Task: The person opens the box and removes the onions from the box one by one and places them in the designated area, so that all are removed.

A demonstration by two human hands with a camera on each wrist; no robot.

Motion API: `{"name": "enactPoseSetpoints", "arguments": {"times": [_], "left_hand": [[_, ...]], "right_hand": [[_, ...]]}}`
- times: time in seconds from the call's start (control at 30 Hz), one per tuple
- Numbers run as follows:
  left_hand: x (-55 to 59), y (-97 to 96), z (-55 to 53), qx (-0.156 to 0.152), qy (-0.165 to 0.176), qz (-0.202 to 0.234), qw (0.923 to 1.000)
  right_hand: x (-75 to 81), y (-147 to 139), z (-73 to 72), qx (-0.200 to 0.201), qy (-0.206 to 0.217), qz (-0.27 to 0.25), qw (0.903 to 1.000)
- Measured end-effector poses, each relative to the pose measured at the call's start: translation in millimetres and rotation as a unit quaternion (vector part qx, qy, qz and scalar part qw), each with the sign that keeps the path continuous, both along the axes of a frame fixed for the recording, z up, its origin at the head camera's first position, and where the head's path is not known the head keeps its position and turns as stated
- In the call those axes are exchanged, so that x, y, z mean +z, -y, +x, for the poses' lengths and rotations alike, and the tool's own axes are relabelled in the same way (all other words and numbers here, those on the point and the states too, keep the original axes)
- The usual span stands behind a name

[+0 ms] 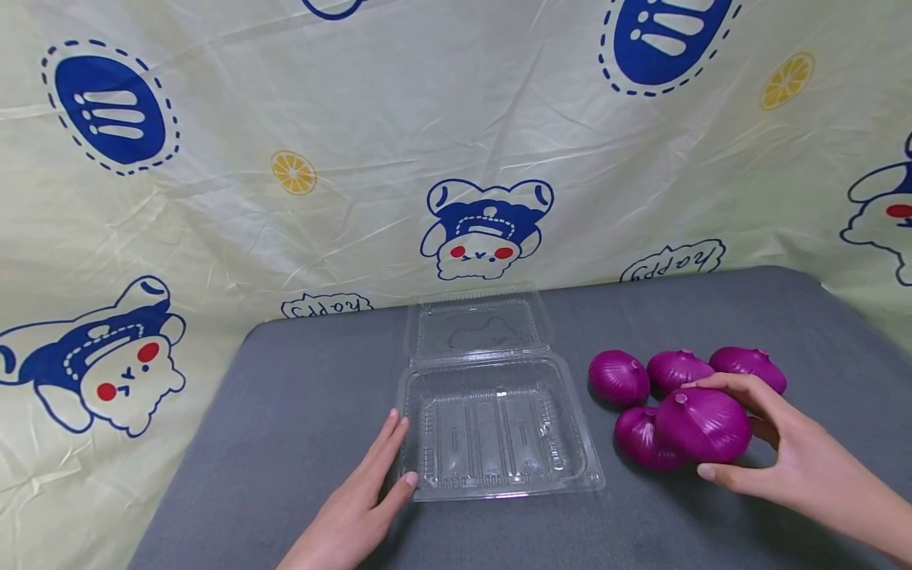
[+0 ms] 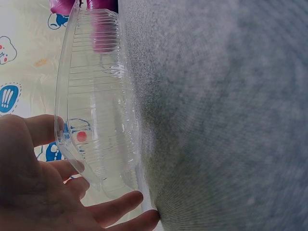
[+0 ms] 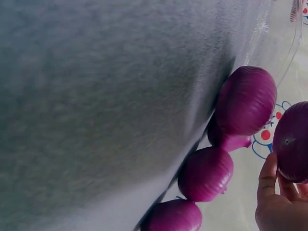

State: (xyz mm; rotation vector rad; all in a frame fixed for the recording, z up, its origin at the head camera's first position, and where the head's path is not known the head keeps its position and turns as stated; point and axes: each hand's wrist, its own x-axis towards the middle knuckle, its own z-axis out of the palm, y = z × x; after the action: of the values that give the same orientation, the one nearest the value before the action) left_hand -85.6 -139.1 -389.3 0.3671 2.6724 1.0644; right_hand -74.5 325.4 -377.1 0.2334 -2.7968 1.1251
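Observation:
My right hand [image 1: 777, 443] grips a red onion [image 1: 704, 425] between thumb and fingers. In the right wrist view this held onion [image 3: 292, 139] is raised apart from the other onions [image 3: 205, 174]. Several more red onions [image 1: 618, 378] lie grouped on the table, one of them partly hidden behind the held one. A clear plastic clamshell box [image 1: 499, 427] stands left of them with its lid [image 1: 477, 324] folded back. My left hand [image 1: 363, 491] rests at the box's left edge with extended fingers; in the left wrist view the thumb touches the rim [image 2: 58, 110].
A grey cloth-covered table [image 1: 306, 396] lies under everything. Behind it hangs a pale printed curtain [image 1: 370, 119] with blue cartoon figures, meeting the table's far edge just beyond the lid.

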Motion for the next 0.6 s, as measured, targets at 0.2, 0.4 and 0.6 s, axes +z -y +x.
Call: {"name": "enactPoseSetpoints", "arguments": {"times": [0.2, 0.4, 0.6], "left_hand": [[-0.5, 0.6, 0.3, 0.001, -0.002, -0.002, 1.0000], [-0.3, 0.4, -0.8, -0.001, 0.005, 0.001, 1.0000], [-0.1, 0.1, 0.2, 0.000, -0.001, 0.000, 1.0000]], "right_hand": [[-4.3, -10.7, 2.0, -0.006, -0.006, -0.001, 1.0000], [-14.4, -20.2, 3.1, -0.017, -0.004, -0.013, 0.9998], [-22.9, -29.0, 3.3, -0.020, -0.007, -0.005, 0.9998]]}}
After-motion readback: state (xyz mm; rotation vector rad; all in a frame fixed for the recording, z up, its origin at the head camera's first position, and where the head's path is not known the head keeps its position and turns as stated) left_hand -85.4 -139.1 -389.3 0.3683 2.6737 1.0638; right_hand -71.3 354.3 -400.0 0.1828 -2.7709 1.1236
